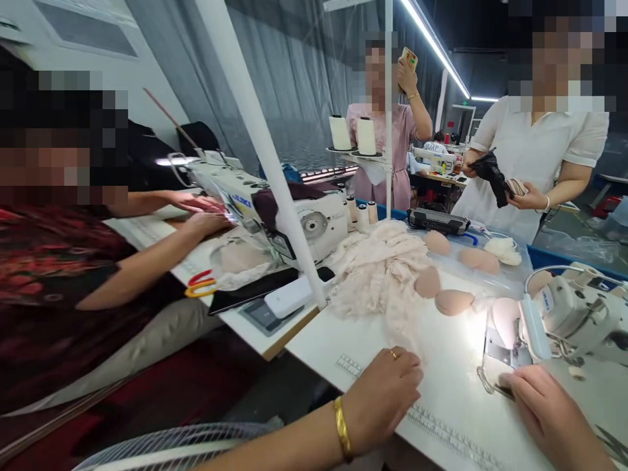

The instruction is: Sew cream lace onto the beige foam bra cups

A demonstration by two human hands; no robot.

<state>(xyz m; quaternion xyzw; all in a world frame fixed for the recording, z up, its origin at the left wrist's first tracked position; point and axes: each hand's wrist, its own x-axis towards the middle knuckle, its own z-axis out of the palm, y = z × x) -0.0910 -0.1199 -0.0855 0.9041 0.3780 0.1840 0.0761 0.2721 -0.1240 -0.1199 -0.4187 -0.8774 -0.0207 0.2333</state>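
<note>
I have the left hand (pixel 385 392) curled at the near edge of the table (pixel 451 366), just below the pale lace fabric (pixel 377 261); can't tell whether it holds any. Right hand (pixel 549 402) at a small looped metal tool (pixel 488 386), grip unclear, before the sewing machine (pixel 569 307). Beige cups (pixel 454 302) lie between.

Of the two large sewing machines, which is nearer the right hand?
The right machine, at the picture's right edge, just beyond the right hand. The left machine stands farther off, dark cloth draped over it.
</note>
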